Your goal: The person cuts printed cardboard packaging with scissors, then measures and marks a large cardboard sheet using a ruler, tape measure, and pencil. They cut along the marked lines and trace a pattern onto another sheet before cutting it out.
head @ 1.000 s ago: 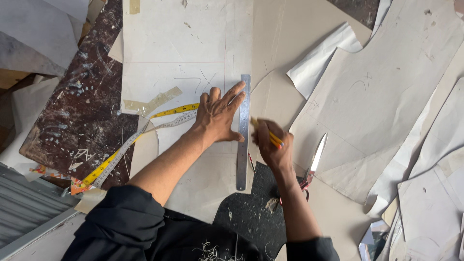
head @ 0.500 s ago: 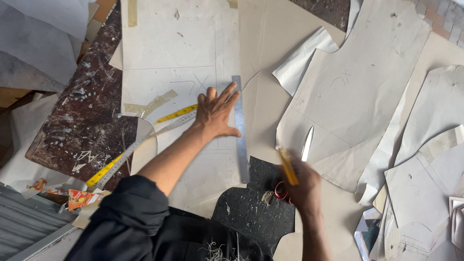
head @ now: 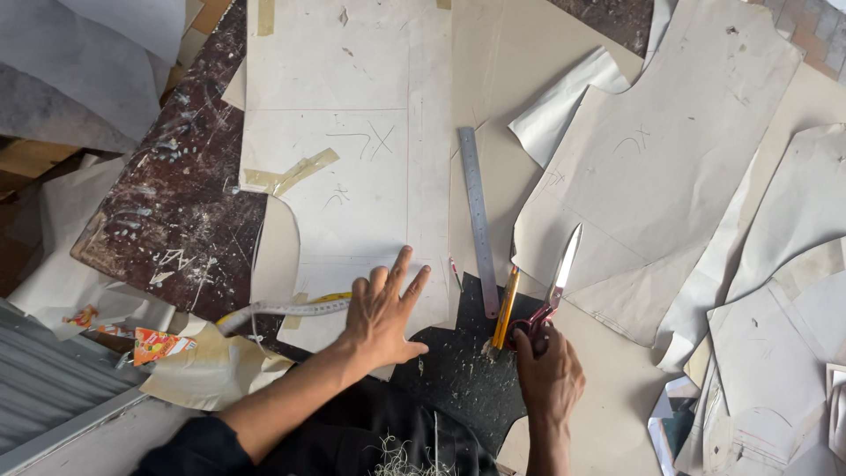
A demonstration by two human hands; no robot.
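your left hand [head: 381, 310] lies flat, fingers spread, pinning the pattern paper [head: 348, 176] — your right hand [head: 548, 375] grips red-handled scissors [head: 553, 295] and a yellow pencil [head: 506, 308], beside the steel ruler [head: 477, 220].

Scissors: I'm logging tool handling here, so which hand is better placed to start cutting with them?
Right. The right hand already grips the scissors by their red handles, a yellow pencil alongside. The left hand lies flat on the paper pattern, well placed to steady it.
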